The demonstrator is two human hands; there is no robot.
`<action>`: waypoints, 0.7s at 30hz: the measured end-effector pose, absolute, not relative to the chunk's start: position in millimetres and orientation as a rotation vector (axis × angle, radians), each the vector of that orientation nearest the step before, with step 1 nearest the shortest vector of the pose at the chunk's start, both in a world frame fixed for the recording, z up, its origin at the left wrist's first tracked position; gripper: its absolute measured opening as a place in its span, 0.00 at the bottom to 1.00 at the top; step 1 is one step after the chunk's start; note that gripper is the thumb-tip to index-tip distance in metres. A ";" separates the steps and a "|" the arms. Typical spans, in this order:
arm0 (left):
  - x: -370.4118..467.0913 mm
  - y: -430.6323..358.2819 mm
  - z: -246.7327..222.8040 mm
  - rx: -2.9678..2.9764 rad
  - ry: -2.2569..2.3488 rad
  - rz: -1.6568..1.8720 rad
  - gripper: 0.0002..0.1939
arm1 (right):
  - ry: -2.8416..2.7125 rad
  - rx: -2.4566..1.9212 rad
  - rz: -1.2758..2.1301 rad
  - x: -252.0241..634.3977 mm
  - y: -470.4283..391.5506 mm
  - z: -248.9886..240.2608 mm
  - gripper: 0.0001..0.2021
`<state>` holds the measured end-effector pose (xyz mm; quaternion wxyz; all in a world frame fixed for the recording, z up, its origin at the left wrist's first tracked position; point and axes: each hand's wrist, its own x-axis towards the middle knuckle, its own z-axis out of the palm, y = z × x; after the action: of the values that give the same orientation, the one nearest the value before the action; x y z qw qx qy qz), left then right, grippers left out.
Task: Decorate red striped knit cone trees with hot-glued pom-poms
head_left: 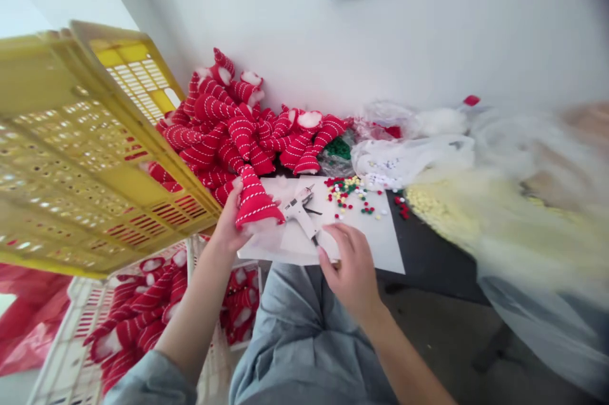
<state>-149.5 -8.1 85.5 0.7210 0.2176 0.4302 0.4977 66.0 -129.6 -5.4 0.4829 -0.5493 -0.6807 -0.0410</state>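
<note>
My left hand (229, 222) is closed around a red stuffed cone (255, 203) with white stitched stripes, its wide end with white stuffing turned toward me. A white glue gun (301, 213) lies on a white sheet (380, 243) just right of the cone, its nozzle pointing away from me. By the gun's handle end is my right hand (351, 262), fingers bent and thumb apart from them, with nothing visible between. Small red, green, yellow and white pompoms (349, 189) are scattered on the sheet beyond the right hand.
A yellow perforated crate (95, 164) stands tilted on the left. Behind the sheet rises a heap of striped red cones (214, 119). White crates (78, 322) below left hold more cones. Plastic bags (409, 157), one full of yellow bits (442, 208), cover the right of the dark table (423, 259).
</note>
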 end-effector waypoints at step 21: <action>-129.9 -108.0 41.7 0.557 0.570 1.118 0.23 | -1.447 -0.906 0.533 105.4 -237.2 -20.7 0.07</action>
<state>-129.9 -108.0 41.7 0.7736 0.2570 0.2631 0.5160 105.4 -237.2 -20.7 0.6261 -0.3951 -0.6308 0.2323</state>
